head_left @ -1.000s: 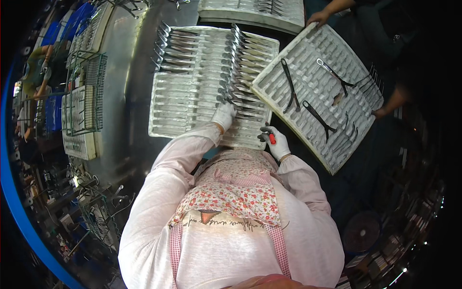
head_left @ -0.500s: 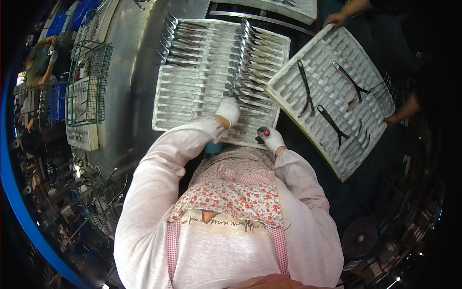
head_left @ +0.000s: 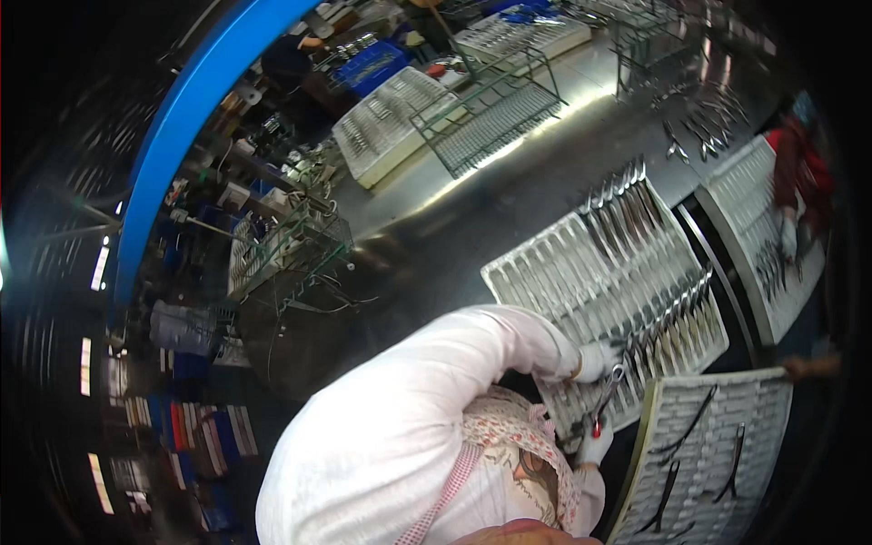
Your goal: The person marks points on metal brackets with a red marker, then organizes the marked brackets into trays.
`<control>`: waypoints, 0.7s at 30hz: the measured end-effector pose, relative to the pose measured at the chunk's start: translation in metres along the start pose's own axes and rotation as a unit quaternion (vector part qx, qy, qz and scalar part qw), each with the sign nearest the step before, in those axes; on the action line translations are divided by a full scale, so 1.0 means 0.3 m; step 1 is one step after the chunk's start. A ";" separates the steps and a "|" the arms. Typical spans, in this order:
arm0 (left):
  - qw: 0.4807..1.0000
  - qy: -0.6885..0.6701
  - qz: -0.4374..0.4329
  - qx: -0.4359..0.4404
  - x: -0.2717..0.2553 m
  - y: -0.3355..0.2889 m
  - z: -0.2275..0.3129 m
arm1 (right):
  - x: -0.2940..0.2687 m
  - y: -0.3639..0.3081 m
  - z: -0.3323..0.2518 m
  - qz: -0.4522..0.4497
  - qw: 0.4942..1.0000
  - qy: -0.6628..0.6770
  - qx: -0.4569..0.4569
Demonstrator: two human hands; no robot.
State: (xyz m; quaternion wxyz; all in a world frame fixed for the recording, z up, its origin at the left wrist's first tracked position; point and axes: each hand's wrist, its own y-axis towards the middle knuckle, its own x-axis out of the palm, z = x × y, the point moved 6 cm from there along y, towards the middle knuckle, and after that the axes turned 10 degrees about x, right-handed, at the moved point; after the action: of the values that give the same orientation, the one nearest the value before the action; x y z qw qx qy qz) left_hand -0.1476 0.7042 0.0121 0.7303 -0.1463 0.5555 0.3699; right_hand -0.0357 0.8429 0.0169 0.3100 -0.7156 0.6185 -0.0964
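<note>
Toward the lower right of the frame, a metal tool (head_left: 609,394) slants over a white tray (head_left: 536,272), its long axis running from beside my left hand (head_left: 595,361), whose grip I cannot tell, down to my nearer right hand (head_left: 595,447), closed round a red marker (head_left: 597,427).

Workshop; steel bench (head_left: 409,250), tool trays (head_left: 534,278)

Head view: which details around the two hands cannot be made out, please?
In the head view:
Red object: partly covered by the right hand.
Left hand: too small and dark to tell what it grips.
Lower-right tray: its bottom is cut off by the picture's edge.
</note>
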 end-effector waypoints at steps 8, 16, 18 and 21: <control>0.956 -0.012 -0.290 0.054 0.460 0.028 -0.064 | -0.059 -0.085 0.027 -0.027 0.990 0.089 0.107; 0.912 0.096 -0.391 0.084 0.284 0.122 0.057 | -0.078 -0.129 0.051 -0.040 0.989 0.075 0.120; 0.975 -0.061 -0.192 -0.097 0.168 0.137 -0.023 | -0.078 -0.134 0.035 -0.038 0.992 0.053 0.104; 0.968 -0.123 -0.199 -0.088 0.144 0.124 -0.031 | -0.072 -0.148 0.028 -0.041 0.989 0.088 0.110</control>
State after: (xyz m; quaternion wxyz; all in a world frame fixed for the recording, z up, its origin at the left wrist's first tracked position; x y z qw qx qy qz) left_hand -0.1754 0.7402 -0.0235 0.8362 -0.2712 0.3863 0.2793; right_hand 0.0008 0.8680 0.0406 0.3271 -0.6908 0.5991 -0.2386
